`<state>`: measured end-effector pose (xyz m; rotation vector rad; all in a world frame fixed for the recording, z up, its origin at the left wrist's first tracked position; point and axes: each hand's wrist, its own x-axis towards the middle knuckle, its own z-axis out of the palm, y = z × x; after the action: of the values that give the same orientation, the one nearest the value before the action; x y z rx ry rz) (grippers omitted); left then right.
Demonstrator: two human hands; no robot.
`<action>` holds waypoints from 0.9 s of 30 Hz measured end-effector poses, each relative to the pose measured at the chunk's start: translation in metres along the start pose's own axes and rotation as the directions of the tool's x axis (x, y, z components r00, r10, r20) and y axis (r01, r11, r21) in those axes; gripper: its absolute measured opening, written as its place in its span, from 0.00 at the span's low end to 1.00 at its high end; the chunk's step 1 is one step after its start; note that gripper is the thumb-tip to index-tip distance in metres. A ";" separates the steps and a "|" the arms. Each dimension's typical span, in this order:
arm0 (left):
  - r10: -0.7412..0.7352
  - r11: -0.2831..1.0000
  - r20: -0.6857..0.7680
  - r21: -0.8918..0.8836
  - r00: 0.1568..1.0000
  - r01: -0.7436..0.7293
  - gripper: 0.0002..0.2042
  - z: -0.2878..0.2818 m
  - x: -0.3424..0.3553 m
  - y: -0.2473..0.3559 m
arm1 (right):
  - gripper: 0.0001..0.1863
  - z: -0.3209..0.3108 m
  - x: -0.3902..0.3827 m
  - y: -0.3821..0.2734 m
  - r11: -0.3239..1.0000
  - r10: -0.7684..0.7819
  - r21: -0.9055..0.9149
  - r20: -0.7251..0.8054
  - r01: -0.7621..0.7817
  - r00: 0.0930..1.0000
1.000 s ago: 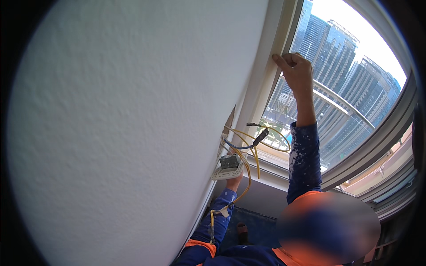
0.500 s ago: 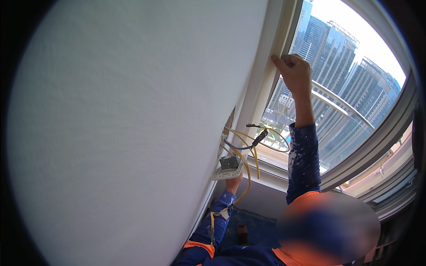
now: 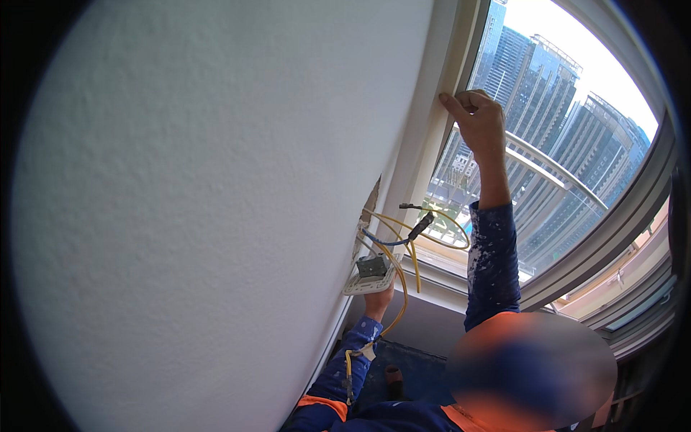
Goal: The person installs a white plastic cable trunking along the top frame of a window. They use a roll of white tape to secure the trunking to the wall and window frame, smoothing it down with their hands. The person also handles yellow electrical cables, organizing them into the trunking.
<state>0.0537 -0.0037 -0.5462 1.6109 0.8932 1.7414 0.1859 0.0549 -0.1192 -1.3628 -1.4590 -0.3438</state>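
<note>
My left hand [image 3: 378, 302] holds a white electrical wall plate [image 3: 368, 279] from below, most of its fingers hidden behind it. The plate's back is turned up and shows a grey block [image 3: 371, 267]. Yellow wires [image 3: 394, 252] come out of a rough hole [image 3: 372, 198] in the wall, beside the plate. Among them runs a blue wire with a black-taped joint [image 3: 422, 225]. One yellow strand loops down over my left forearm. My right hand [image 3: 478, 119] is raised high, thumb against the edge of the beige window frame [image 3: 440, 108] and fingers curled.
A large white wall [image 3: 201, 216] fills the left side. To the right stands a window with a railing [image 3: 551, 167] and tall buildings beyond. A sill [image 3: 439, 288] runs below the glass. A brown shoe [image 3: 394, 378] shows on the dark floor. A blurred patch covers the lower right.
My left hand and the wall plate have dipped very slightly. The wire over my left forearm has shifted a little right. My right hand stays at the frame.
</note>
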 end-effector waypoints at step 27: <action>0.013 0.993 0.016 0.116 1.000 -0.014 0.09 -0.014 -0.013 -0.005 | 0.20 -0.002 -0.003 -0.010 1.000 0.029 -0.010 0.015 -0.028 0.999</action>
<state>0.0406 -0.0120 -0.5581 1.7060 0.9953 1.7119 0.1775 0.0486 -0.1163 -1.3959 -1.4509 -0.3234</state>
